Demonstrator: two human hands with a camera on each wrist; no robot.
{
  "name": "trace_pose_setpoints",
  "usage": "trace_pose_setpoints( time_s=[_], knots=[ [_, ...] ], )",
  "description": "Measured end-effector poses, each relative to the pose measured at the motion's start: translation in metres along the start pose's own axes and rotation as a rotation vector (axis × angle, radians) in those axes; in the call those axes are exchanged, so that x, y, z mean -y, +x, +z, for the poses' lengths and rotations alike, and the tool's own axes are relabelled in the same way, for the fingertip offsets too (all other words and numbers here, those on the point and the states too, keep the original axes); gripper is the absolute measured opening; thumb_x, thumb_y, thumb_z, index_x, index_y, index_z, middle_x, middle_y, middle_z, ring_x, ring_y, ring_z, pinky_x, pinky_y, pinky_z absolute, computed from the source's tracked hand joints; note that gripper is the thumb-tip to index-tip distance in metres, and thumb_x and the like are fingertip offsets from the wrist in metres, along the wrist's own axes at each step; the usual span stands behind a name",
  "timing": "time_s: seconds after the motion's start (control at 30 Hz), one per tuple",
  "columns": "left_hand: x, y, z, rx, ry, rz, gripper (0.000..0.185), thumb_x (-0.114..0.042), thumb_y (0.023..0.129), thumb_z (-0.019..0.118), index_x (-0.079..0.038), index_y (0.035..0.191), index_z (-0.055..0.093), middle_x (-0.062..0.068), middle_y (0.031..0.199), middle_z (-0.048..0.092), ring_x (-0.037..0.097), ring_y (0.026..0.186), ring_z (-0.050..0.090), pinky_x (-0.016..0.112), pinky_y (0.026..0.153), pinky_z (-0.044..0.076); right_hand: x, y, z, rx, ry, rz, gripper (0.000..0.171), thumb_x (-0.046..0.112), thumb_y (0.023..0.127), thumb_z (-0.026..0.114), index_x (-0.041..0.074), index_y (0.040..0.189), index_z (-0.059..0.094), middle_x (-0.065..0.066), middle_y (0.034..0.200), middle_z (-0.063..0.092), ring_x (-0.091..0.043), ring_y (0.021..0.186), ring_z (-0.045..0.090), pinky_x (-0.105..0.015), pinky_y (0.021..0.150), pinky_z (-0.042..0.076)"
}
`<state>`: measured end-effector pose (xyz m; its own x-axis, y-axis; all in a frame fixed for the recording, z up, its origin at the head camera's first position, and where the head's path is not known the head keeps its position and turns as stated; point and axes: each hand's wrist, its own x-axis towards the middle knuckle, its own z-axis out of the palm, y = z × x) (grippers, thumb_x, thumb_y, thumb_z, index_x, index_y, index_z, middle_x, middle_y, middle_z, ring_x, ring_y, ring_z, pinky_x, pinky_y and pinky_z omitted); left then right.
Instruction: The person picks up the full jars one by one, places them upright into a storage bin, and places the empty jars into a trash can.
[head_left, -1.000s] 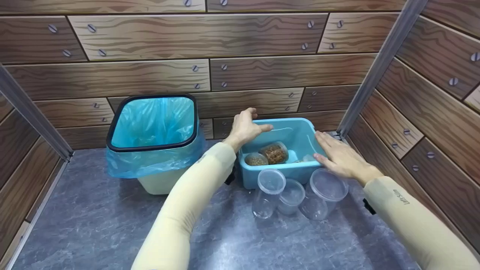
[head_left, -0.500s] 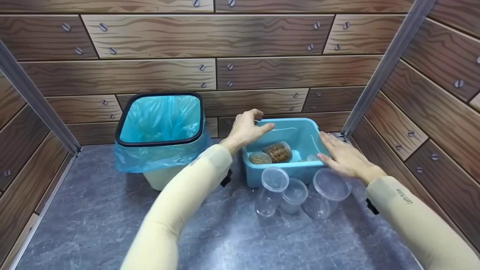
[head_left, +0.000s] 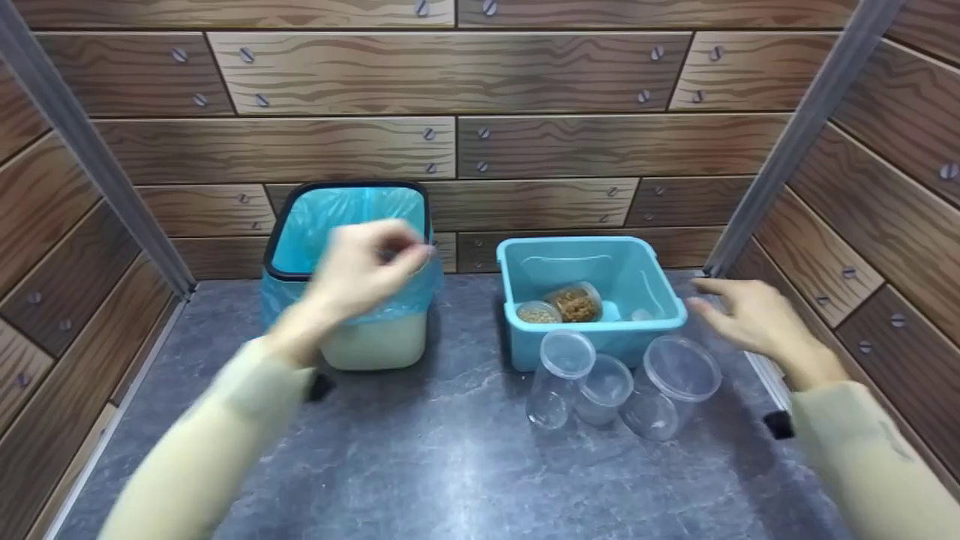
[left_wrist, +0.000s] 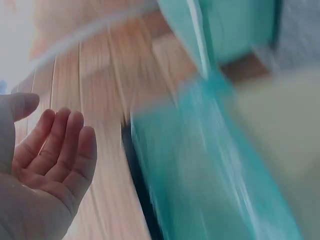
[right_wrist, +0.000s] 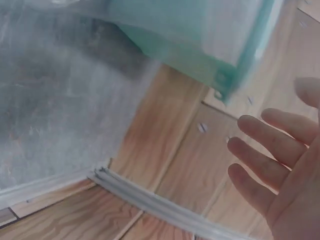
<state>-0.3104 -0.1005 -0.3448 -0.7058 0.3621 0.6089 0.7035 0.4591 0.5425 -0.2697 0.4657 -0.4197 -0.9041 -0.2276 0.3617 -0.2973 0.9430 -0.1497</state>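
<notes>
My left hand (head_left: pixel 375 259) is blurred in the air in front of a cream waste bin (head_left: pixel 375 345) lined with a blue bag (head_left: pixel 337 214). In the left wrist view that hand (left_wrist: pixel 55 150) has relaxed fingers and holds nothing, with the blue bag (left_wrist: pixel 200 175) beside it. My right hand (head_left: pixel 720 300) hovers with straight fingers just right of a blue plastic tub (head_left: pixel 577 242), apart from it. In the right wrist view the right hand (right_wrist: pixel 270 155) is empty near the tub's corner (right_wrist: pixel 220 60). Two jars of brown food (head_left: pixel 576 303) (head_left: pixel 538 312) lie in the tub.
Three clear lidded containers (head_left: pixel 559 375) (head_left: pixel 604 390) (head_left: pixel 671 382) lie on the grey floor (head_left: pixel 420 450) against the tub's front. Wood-patterned walls (head_left: pixel 450 75) close in the back and both sides, with metal corner posts (head_left: pixel 795 142).
My left hand left the tub's back-left rim and swung left to the bin. My right hand lifted off the tub's right rim and moved right. The view shifted left.
</notes>
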Motion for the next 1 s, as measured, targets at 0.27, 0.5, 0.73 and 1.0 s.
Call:
trace_pose_setpoints(
  time_s=[0.27, 0.5, 0.73, 1.0],
  knots=[
    [0.054, -0.091, -0.082, -0.337, 0.205, -0.195, 0.005, -0.008, 0.097, 0.084, -0.007, 0.093, 0.085, 0.010, 0.085, 0.084, -0.013, 0.070, 0.059, 0.004, 0.070, 0.044, -0.010, -0.033, -0.007, -0.128, -0.032, 0.033, 0.037, 0.025, 0.101, 0.079, 0.005, 0.132, 0.080, -0.006, 0.067, 0.066, -0.019, 0.060, 0.056, -0.044, 0.056, 0.049],
    [0.079, -0.140, -0.091, -0.331, 0.262, -0.316, 0.007, -0.010, 0.099, 0.082, -0.004, 0.095, 0.084, 0.015, 0.089, 0.085, -0.016, 0.076, 0.060, -0.001, 0.069, 0.046, 0.003, -0.039, 0.008, -0.102, -0.008, 0.041, 0.041, 0.027, 0.099, 0.081, 0.004, 0.132, 0.080, -0.020, 0.090, 0.081, -0.023, 0.062, 0.063, -0.050, 0.056, 0.052],
    [0.100, -0.156, -0.084, -0.307, 0.299, -0.377, 0.012, -0.013, 0.102, 0.078, -0.002, 0.102, 0.082, 0.016, 0.095, 0.086, 0.019, 0.082, 0.080, -0.005, 0.071, 0.043, 0.023, -0.040, 0.012, -0.115, -0.002, -0.002, 0.041, 0.024, 0.097, 0.083, 0.004, 0.133, 0.079, -0.026, 0.126, 0.082, -0.057, 0.106, 0.078, -0.074, 0.081, 0.060],
    [0.112, -0.156, -0.088, -0.273, 0.335, -0.358, 0.034, -0.020, 0.109, 0.071, 0.002, 0.134, 0.074, 0.026, 0.126, 0.081, 0.047, 0.116, 0.078, 0.048, 0.097, 0.061, 0.044, -0.043, 0.014, -0.132, 0.001, -0.062, 0.042, 0.023, 0.094, 0.084, 0.003, 0.131, 0.080, -0.026, 0.126, 0.082, -0.056, 0.111, 0.078, -0.075, 0.087, 0.060]
  ],
)
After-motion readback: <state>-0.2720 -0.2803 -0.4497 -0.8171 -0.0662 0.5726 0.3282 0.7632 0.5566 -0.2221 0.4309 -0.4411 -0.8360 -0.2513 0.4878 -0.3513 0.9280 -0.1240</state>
